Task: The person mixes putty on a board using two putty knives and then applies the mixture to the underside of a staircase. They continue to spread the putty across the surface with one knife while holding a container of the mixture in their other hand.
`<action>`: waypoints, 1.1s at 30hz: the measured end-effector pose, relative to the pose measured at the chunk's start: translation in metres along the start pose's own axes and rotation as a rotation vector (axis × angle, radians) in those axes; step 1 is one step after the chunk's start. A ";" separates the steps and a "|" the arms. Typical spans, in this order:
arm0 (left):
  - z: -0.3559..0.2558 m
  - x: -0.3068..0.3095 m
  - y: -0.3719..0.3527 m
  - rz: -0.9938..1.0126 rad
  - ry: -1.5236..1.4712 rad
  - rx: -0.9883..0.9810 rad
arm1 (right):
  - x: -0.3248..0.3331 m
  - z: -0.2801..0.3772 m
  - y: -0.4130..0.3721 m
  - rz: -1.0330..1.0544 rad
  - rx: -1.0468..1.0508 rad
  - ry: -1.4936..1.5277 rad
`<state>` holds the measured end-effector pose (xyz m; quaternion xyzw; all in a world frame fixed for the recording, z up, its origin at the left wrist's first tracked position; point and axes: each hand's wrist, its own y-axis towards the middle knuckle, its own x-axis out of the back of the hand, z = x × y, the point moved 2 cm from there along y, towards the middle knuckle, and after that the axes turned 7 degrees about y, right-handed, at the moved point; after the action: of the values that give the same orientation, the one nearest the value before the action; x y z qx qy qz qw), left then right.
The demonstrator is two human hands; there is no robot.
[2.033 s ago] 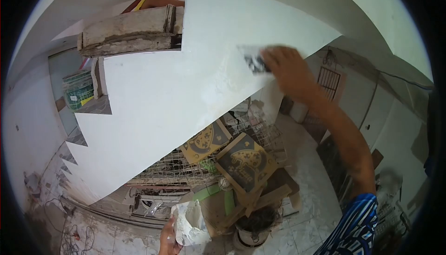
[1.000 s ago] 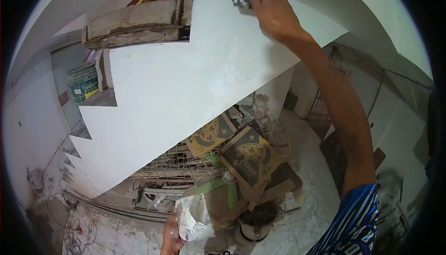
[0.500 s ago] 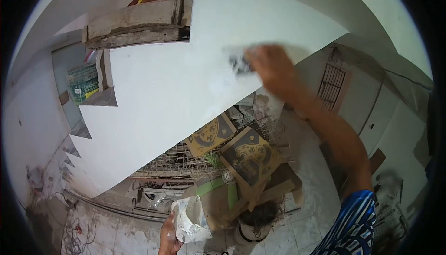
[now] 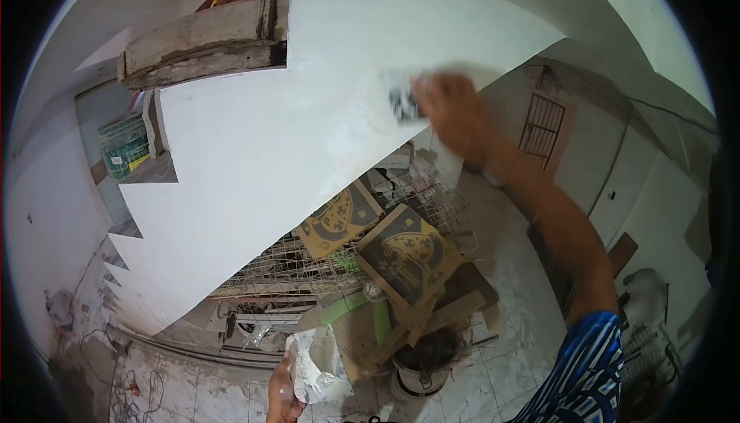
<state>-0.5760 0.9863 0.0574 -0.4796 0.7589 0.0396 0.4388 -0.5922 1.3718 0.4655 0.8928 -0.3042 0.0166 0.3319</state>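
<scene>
Your right hand is blurred, its fingers closed around a flat spreading blade. That blade lies over the lower right part of the white side wall of the staircase, close to its slanting bottom edge; you cannot tell through the blur whether its edge is touching. Your left hand is low and near, its fingers gripping the left side of a cut-open container with white paste inside; some of those fingers are hidden behind it.

Below the slanting edge, you have two printed pizza boxes, the nearer one to the right, beside a heap of wire mesh. A bucket stands on the tiled floor, to the right of your container. At far left, a green-wrapped bundle sits by the stair steps, and to the right is a barred window.
</scene>
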 end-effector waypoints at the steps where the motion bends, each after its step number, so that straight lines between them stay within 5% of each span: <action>1: -0.001 -0.003 -0.001 0.006 -0.020 -0.002 | 0.004 0.015 -0.013 0.054 0.045 0.056; 4: -0.004 -0.010 -0.003 0.003 0.022 0.001 | 0.022 0.010 -0.019 -0.077 0.087 0.207; 6: -0.005 -0.020 -0.004 0.003 0.034 -0.026 | 0.043 -0.033 -0.001 0.027 -0.041 0.104; 7: -0.005 -0.025 -0.005 0.003 0.038 -0.040 | 0.044 -0.060 0.008 -0.196 0.002 0.002; 9: 0.002 -0.026 0.000 0.007 0.043 -0.063 | 0.047 -0.107 0.028 -0.232 -0.069 -0.138; 13: 0.010 -0.042 -0.008 0.036 0.031 -0.064 | 0.033 -0.151 0.041 -0.069 -0.241 -0.156; 14: 0.014 -0.040 -0.004 0.030 0.023 -0.060 | 0.018 -0.159 0.040 -0.178 -0.133 -0.205; 19: 0.037 -0.047 -0.001 0.037 -0.002 -0.088 | 0.009 -0.115 0.011 -0.073 -0.156 -0.111; 24: 0.059 -0.052 -0.004 -0.019 -0.002 -0.044 | 0.016 -0.034 -0.054 -0.031 0.108 0.006; 28: 0.071 -0.048 0.001 0.002 -0.023 -0.004 | 0.042 -0.059 -0.019 -0.103 -0.020 0.107; 29: 0.071 -0.050 -0.001 0.001 -0.022 -0.002 | 0.047 -0.083 -0.008 -0.308 0.062 0.090; 33: 0.068 -0.058 -0.006 0.010 -0.038 0.005 | 0.047 -0.123 0.049 -0.186 -0.170 -0.020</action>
<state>-0.5201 1.0561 0.0590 -0.4739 0.7528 0.0491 0.4541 -0.5596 1.3917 0.6012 0.8858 -0.2239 -0.0491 0.4034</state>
